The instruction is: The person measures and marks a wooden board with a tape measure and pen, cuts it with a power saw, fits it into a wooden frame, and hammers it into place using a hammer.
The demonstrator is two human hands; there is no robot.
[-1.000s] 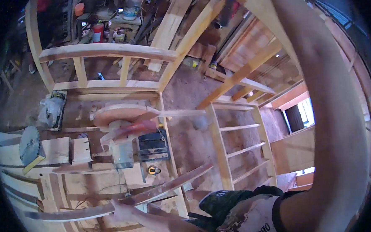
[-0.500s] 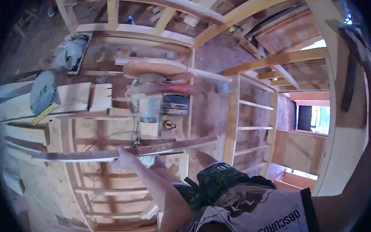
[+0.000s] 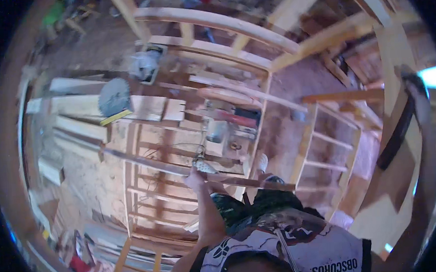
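My left hand [image 3: 195, 180] is closed around the middle of a long, narrow wooden strip [image 3: 150, 165]. The strip slants across in front of my legs, its right end the lower one. At the far right, my right hand [image 3: 416, 88] is raised beside a broad pale wooden upright and closed at the upper end of a dark, flat, elongated piece [image 3: 395, 139]. That piece hangs down along the pale wood; blur hides its exact kind and my finger positions.
A large toothed saw blade [image 3: 115, 98] stands among boards [image 3: 147, 107] on the left. A red and grey power machine [image 3: 234, 118] sits ahead. Slatted wooden frames [image 3: 331, 140] rise around me. A bag-filled tray [image 3: 148, 65] lies farther off.
The whole view has shifted and turned. My left hand has come nearer my body, and the strip now slants instead of lying nearly level. The dark piece on the right has tilted.
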